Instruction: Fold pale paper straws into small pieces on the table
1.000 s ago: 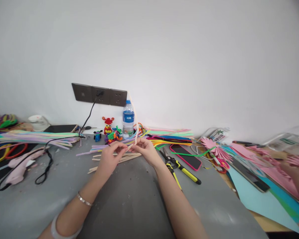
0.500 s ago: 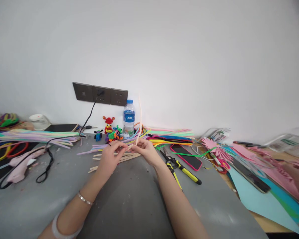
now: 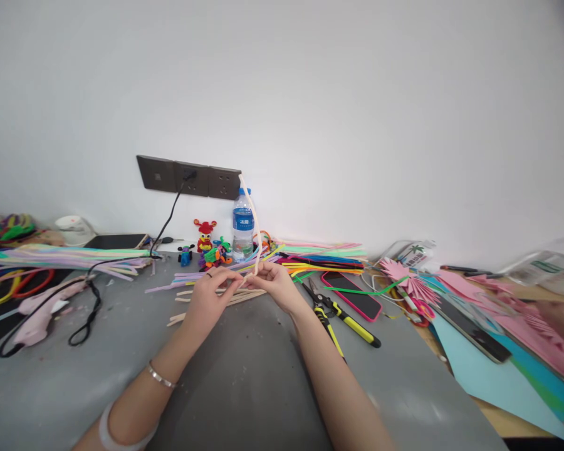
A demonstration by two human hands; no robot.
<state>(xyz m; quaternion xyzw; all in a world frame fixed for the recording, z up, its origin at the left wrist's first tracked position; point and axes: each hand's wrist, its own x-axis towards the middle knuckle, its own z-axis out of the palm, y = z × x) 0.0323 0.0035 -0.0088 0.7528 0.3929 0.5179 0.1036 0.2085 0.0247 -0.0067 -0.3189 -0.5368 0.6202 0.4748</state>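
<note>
Between my two hands is a cream pipe cleaner (image 3: 256,227), its long free end rising in front of the water bottle (image 3: 243,220). My left hand (image 3: 212,297) pinches the lower part, where the stem looks coiled or bent; the fingers hide the detail. My right hand (image 3: 276,285) is closed on the same stem just to the right, thumb and finger pressed together. Under and behind the hands lie several loose cream pipe cleaners (image 3: 247,297) on the grey mat (image 3: 249,382). Yellow-handled pliers (image 3: 331,308) rest right of my right wrist.
Small pipe-cleaner figures (image 3: 205,235) stand beside the bottle. Bundles of coloured pipe cleaners (image 3: 324,260) lie along the wall. At left is a pink glue gun (image 3: 40,310) with a black cord; at right, a phone (image 3: 352,294), pink paper, and another person's hand (image 3: 557,316).
The free end of the cream pipe cleaner has swung left, from upright beside the bottle to leaning across it. Both hands stay almost in place, still pinching it.
</note>
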